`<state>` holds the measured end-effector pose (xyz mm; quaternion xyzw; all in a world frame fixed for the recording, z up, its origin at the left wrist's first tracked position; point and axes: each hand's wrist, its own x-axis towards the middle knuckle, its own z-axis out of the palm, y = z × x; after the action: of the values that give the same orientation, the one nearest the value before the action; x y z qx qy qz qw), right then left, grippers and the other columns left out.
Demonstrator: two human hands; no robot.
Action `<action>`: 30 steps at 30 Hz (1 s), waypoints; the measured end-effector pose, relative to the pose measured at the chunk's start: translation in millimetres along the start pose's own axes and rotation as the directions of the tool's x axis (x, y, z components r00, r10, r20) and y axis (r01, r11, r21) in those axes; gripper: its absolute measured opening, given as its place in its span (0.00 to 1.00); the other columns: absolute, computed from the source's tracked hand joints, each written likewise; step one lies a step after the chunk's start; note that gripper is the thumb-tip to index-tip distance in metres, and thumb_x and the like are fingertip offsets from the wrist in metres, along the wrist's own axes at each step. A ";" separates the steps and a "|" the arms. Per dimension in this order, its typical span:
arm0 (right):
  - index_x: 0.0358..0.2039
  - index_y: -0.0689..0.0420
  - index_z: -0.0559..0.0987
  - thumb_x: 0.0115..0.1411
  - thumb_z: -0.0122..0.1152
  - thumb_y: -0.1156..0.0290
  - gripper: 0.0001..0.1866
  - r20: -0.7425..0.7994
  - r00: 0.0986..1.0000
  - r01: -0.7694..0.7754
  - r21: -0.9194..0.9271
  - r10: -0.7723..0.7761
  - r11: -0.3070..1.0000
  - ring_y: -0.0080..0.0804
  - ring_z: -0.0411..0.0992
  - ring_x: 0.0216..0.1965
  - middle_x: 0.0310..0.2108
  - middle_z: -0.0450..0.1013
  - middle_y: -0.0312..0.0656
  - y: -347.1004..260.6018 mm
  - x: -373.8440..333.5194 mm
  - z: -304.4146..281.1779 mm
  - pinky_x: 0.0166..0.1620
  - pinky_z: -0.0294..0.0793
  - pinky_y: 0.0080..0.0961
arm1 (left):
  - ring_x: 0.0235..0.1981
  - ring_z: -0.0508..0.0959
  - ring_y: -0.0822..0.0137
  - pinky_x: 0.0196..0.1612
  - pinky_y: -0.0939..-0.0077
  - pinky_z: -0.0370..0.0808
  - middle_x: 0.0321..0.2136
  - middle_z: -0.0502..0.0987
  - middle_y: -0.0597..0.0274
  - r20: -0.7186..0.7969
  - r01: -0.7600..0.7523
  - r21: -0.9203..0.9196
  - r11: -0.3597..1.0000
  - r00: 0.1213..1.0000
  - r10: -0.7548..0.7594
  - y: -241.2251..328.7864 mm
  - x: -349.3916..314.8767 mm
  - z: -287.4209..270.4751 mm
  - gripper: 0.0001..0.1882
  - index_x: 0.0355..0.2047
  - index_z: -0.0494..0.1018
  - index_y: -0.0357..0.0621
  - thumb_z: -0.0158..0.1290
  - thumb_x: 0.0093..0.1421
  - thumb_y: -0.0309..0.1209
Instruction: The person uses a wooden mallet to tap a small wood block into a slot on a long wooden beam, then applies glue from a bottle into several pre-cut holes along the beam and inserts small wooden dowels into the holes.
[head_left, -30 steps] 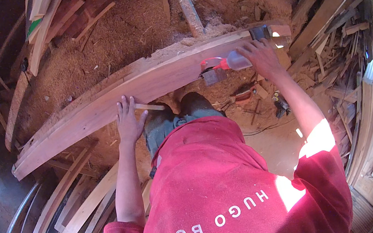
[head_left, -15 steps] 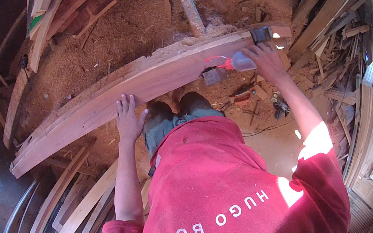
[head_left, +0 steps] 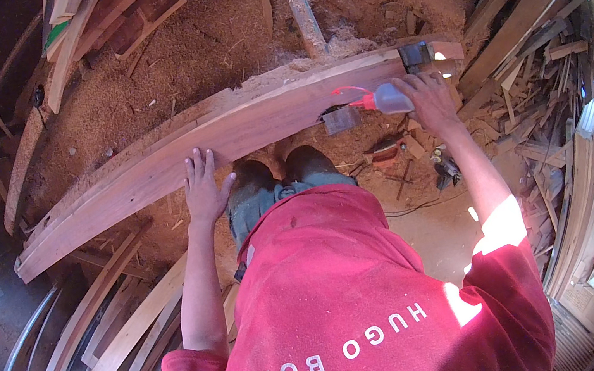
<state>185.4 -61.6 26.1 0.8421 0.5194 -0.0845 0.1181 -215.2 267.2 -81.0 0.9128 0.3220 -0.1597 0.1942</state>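
Note:
A long reddish-brown wooden plank [head_left: 153, 170], which looks curved in this view, lies across in front of me. My left hand [head_left: 205, 187] rests with its fingers spread on the plank's near edge. In my right hand [head_left: 428, 102] is a squeeze bottle [head_left: 392, 99], translucent with a red cap and nozzle, its fingers wrapped round it. The bottle is tilted on its side, nozzle toward the left, over a dark notch at the plank's near edge. Beside that notch is a grey block [head_left: 339, 121]. A dark block [head_left: 414, 56] sits at the plank's right end.
Sawdust [head_left: 212, 54] covers the floor beyond the plank. A round pole [head_left: 299, 8] meets the plank's far side. Stacked boards [head_left: 135, 16] stand at the far left, long strips [head_left: 115, 342] at the near left. Scrap wood [head_left: 536, 114] is heaped on the right.
My right hand and the bottle have shifted slightly to the right and a little down. My left hand and the plank stay where they were.

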 end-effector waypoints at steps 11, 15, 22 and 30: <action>0.61 0.45 0.73 0.41 0.78 0.72 0.43 -0.011 1.000 0.017 -0.055 -0.018 0.998 0.38 0.70 0.57 0.55 0.73 0.37 1.9 -1.0 -4.9 0.61 0.66 0.43 | 0.74 0.47 0.43 0.70 0.42 0.54 0.75 0.46 0.53 0.008 0.015 -0.006 1.000 1.000 -0.014 3.1 -1.0 -4.3 0.45 0.73 0.53 0.52 0.55 0.62 0.56; 0.61 0.45 0.72 0.41 0.78 0.71 0.43 0.010 1.000 0.007 -0.067 -0.006 0.998 0.38 0.70 0.57 0.55 0.73 0.37 4.2 -2.4 -1.7 0.61 0.66 0.43 | 0.75 0.47 0.44 0.70 0.43 0.54 0.75 0.45 0.53 0.022 0.022 -0.001 1.000 1.000 -0.022 4.5 -0.9 -6.0 0.45 0.73 0.52 0.53 0.55 0.62 0.56; 0.62 0.45 0.72 0.41 0.77 0.71 0.43 0.018 1.000 0.019 -0.056 -0.018 0.998 0.37 0.70 0.58 0.55 0.73 0.36 -1.2 1.4 3.2 0.61 0.65 0.43 | 0.75 0.46 0.45 0.70 0.42 0.54 0.75 0.45 0.52 0.018 0.019 -0.004 1.000 1.000 -0.019 4.0 -1.3 -6.4 0.45 0.73 0.52 0.53 0.55 0.62 0.57; 0.58 0.43 0.75 0.49 0.68 0.72 0.32 -0.064 0.997 0.050 -0.031 -0.052 0.998 0.38 0.72 0.54 0.52 0.75 0.37 -15.9 13.0 14.3 0.59 0.68 0.46 | 0.75 0.45 0.45 0.71 0.43 0.53 0.75 0.44 0.54 0.054 0.035 -0.029 0.999 0.998 -0.033 5.3 -0.3 -10.1 0.46 0.74 0.52 0.54 0.55 0.62 0.56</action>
<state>176.7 -47.8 7.2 0.8291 0.5455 -0.0523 0.1113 -210.3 267.9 -70.6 0.8995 0.3344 -0.1825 0.2138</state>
